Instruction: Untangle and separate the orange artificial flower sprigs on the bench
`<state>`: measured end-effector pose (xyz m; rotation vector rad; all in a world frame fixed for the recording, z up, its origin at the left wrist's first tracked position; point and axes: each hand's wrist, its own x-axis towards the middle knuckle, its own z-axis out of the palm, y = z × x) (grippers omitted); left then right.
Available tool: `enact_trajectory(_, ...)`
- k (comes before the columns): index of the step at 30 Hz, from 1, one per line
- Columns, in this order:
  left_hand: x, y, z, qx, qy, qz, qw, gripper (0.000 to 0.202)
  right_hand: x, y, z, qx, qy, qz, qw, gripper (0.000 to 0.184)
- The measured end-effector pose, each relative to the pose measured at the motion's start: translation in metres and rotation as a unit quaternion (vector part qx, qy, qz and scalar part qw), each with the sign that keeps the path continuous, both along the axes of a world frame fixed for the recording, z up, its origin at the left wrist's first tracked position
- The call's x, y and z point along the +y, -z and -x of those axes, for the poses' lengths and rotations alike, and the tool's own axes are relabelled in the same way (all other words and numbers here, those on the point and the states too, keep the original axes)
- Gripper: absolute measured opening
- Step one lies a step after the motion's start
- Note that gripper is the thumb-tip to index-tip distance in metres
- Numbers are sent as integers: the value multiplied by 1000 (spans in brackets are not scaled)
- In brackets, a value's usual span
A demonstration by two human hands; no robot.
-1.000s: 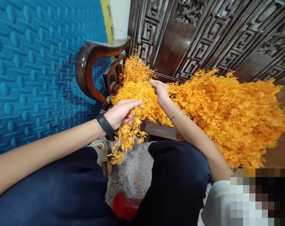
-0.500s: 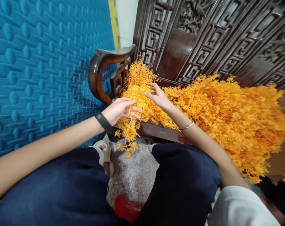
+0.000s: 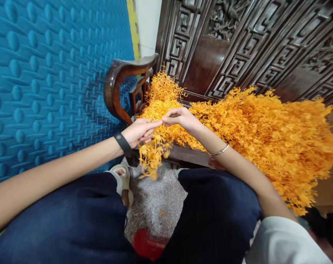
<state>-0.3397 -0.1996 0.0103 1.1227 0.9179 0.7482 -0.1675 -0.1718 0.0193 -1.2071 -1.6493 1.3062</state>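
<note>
Orange-yellow artificial foliage sprigs (image 3: pixel 154 156) hang below my left hand (image 3: pixel 140 132), whose fingers are closed around their upper ends. My right hand (image 3: pixel 178 119) pinches at the left fingertips; a small bit of orange seems to be between them, though the fingers mostly hide it. Behind both hands, a loose heap of the same orange foliage (image 3: pixel 163 91) lies on the dark wooden bench seat. A much larger pile of orange foliage (image 3: pixel 278 146) spreads to the right, beside my right forearm.
The bench has a curved wooden armrest (image 3: pixel 113 84) on the left and a carved backrest (image 3: pixel 207 62). Blue textured matting (image 3: pixel 45 91) covers the left side. On the speckled floor (image 3: pixel 158 198) between my legs lies a red object (image 3: pixel 147 244). Cardboard (image 3: pixel 329 179) shows at far right.
My right hand has come down to meet the left fingertips, and its fingers have closed into a pinch. The left fingers have curled in; the hanging sprigs have swung slightly right.
</note>
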Motion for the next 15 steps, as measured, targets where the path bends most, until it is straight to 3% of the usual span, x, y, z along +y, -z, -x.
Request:
enact_trajectory(6, 1, -10, -3, -24, -36, 10, 999, 38, 2, 1, 12, 40, 134, -7, 990, 19)
enact_trajectory(15, 9, -7, -17, -56, -93, 39, 993, 38, 21, 16, 22, -14, 230, -85, 969, 21)
